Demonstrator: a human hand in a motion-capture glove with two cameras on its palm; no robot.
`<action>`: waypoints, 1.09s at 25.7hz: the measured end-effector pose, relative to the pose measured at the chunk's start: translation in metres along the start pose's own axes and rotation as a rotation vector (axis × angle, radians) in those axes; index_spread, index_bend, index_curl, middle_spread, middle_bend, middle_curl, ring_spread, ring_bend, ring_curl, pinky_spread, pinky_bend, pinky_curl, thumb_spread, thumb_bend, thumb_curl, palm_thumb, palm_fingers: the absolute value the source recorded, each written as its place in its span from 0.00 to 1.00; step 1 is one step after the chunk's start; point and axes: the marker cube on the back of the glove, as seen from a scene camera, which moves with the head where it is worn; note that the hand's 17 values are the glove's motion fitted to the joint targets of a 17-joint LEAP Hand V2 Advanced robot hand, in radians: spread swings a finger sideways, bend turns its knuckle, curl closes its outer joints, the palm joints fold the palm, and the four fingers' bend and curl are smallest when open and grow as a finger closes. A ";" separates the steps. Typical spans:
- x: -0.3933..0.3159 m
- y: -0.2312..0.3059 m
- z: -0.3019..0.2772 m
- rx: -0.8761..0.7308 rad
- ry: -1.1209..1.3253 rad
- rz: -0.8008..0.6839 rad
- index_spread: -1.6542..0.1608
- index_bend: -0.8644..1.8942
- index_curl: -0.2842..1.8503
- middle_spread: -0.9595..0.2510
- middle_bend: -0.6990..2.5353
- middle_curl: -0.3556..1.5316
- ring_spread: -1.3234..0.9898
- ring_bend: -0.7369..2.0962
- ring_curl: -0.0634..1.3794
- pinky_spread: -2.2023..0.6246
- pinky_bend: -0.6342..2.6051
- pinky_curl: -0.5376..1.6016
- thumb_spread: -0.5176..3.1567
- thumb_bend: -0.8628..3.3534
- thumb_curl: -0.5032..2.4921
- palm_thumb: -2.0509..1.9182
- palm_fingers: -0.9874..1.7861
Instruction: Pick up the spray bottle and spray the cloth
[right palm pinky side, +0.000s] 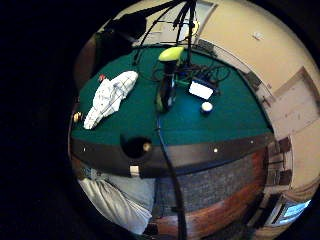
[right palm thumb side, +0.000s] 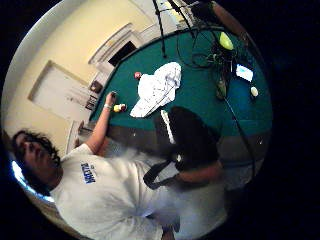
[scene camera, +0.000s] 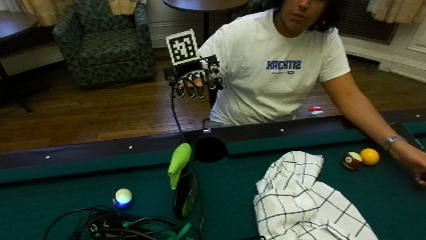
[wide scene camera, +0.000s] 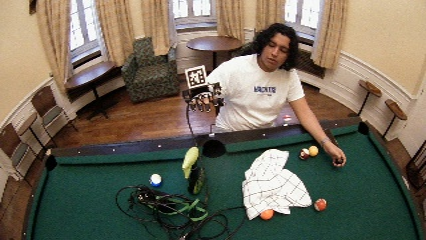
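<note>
Cables (scene camera: 120, 225) in a dark tangle lie nearest the outside camera, at the left of the green felt. Just behind them sits a white ball (scene camera: 123, 196) with a bluish base.

Next rightward: spray bottle (scene camera: 182, 180), dark body, yellow-green head, standing upright on the pool table (scene camera: 60, 195), a little in from the side pocket (scene camera: 210, 149). Nothing touches it.

Above the pocket and behind the rail, the gloved right hand (scene camera: 195, 82) is raised at chest height, well apart from the bottle. Its fingers hang loosely curled downward and hold nothing.

Right of the bottle: checked white cloth (scene camera: 303, 202), bunched in a heap on the felt, near the bottle but apart from it. Farther right, a striped ball (scene camera: 352, 160) and a yellow ball (scene camera: 369, 156) lie side by side; the bare left hand (scene camera: 413, 167) rests on the felt just beyond them.

Step, as judged: pickup not yet begun; the hand is poised before the reach.

Next move would call for bringing the hand forward over the rail and down to the bottle, wrapping the fingers round its neck below the head, so a finger can find the trigger. Nozzle direction cannot be made out, so the bottle may need turning toward the cloth.
</note>
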 end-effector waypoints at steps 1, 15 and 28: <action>0.003 0.001 0.002 -0.006 -0.013 0.002 0.68 0.37 0.23 0.74 0.31 0.31 0.55 0.36 0.17 0.85 0.31 0.36 0.45 0.25 0.23 0.63 0.53; 0.069 -0.012 0.020 0.088 -0.492 0.078 0.68 0.36 0.24 0.73 0.29 0.33 0.55 0.38 0.22 0.86 0.30 0.38 0.47 0.24 0.25 0.64 0.55; 0.118 -0.006 0.068 -0.020 -0.799 0.192 0.69 0.36 0.24 0.70 0.29 0.35 0.53 0.39 0.24 0.85 0.30 0.39 0.43 0.21 0.26 0.64 0.56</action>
